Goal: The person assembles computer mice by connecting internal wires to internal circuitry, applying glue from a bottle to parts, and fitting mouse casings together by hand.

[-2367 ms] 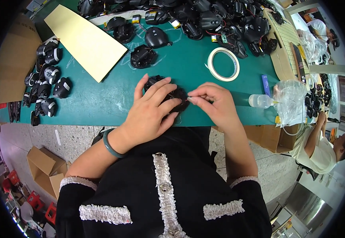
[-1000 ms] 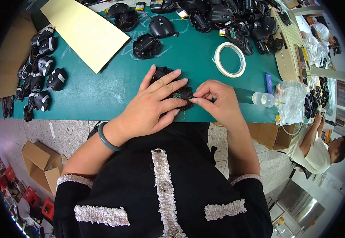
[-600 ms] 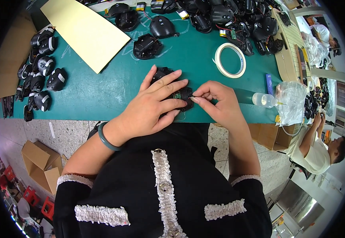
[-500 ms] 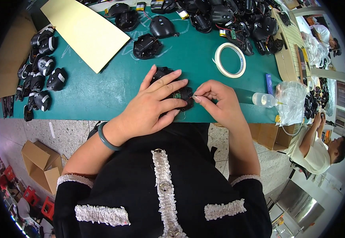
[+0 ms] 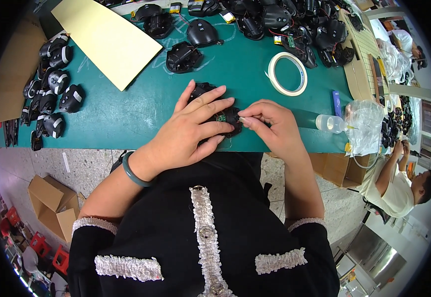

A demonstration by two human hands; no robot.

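My left hand (image 5: 193, 126) lies palm down with its fingers spread over a black plastic mouse-like housing (image 5: 203, 90), pressing it against the table. Between those fingers shows a small green circuit board (image 5: 221, 118). Thumb and forefinger of my right hand (image 5: 267, 123) are pinched together at the housing's right end. They grip a thin wire, which is mostly hidden by the fingertips. Much of the housing lies under my left hand.
Similar black housings (image 5: 183, 57), some with wires and small batteries, crowd the far side. Finished-looking ones (image 5: 71, 98) sit at left. A yellow board (image 5: 109, 42), a tape roll (image 5: 287, 74), a clear bottle (image 5: 328, 124) and a plastic bag (image 5: 364, 128) surround the green tabletop (image 5: 121, 114).
My right fingertips have shifted slightly left and up, closer against the housing. The left hand stays nearly in place.
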